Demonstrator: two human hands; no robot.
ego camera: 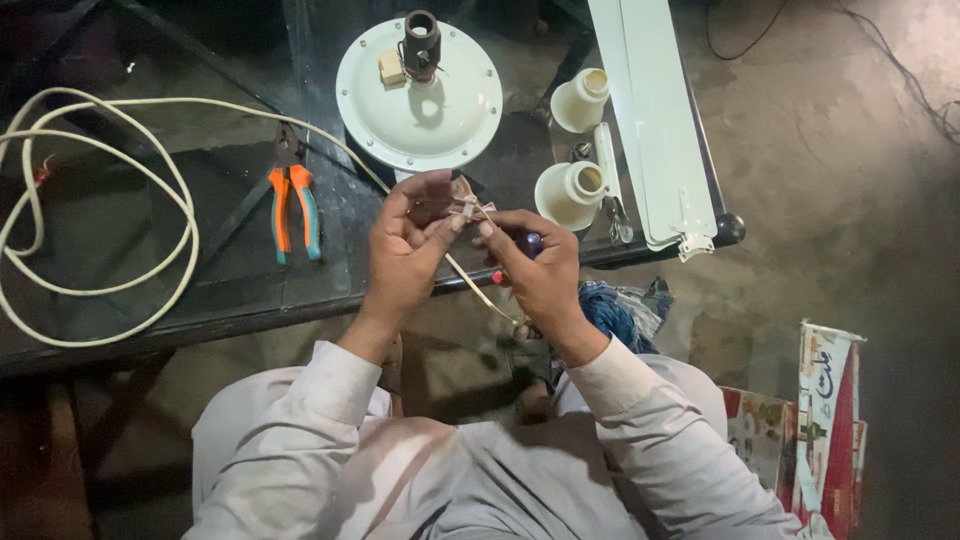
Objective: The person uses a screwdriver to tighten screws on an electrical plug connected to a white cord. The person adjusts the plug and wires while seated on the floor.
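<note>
A dark, glossy work table (240, 290) fills the upper left, its surface catching dim reflections. To the right lies a bare, dusty grey concrete floor (840, 170), lit more strongly near the top edge and fading into shadow at the lower right.

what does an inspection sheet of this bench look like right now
surface: dark table, scuffed
job's things: small wired part pinched between left hand and right hand; right hand also holds a dark-handled tool
clutter: white round motor cover, pliers, two white cups, white fan blade
grippers: both hands closed on the part
cables: looped white cable
surroundings: dirt floor, printed carton
</note>
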